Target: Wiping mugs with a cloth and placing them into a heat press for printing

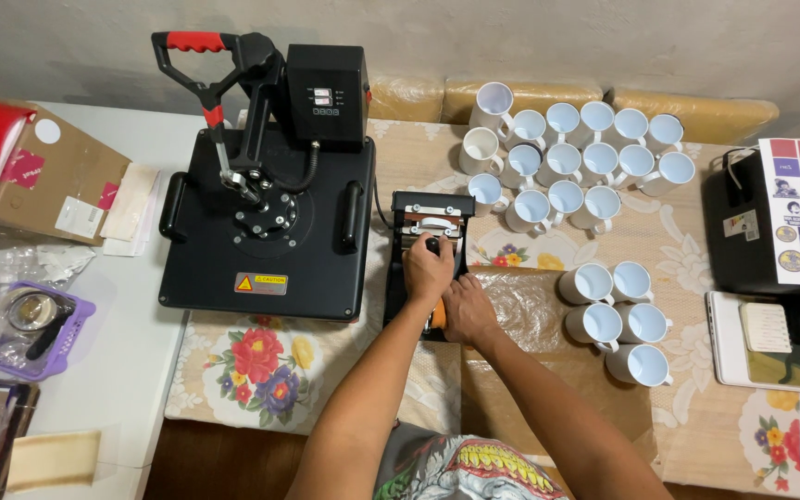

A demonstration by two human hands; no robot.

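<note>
Flowery tablecloth covers the table (pixel 261 370), with a big black heat press (pixel 266 222) on the left and a small black mug press (pixel 428 259) just beside it, right of its base. That mug press runs lengthwise away from the person, long axis pointing at the wall. Left hand (pixel 429 270) has its grip closed around a dark knob or handle on top, right hand (pixel 467 313) sits at the near end, touching something orange; can't tell if that grip is closed or just resting. Both hands hide most of the clamp. White mugs (pixel 571 153) crowd the right side, and a printer (pixel 770 222) is cut off at the edge.
</note>
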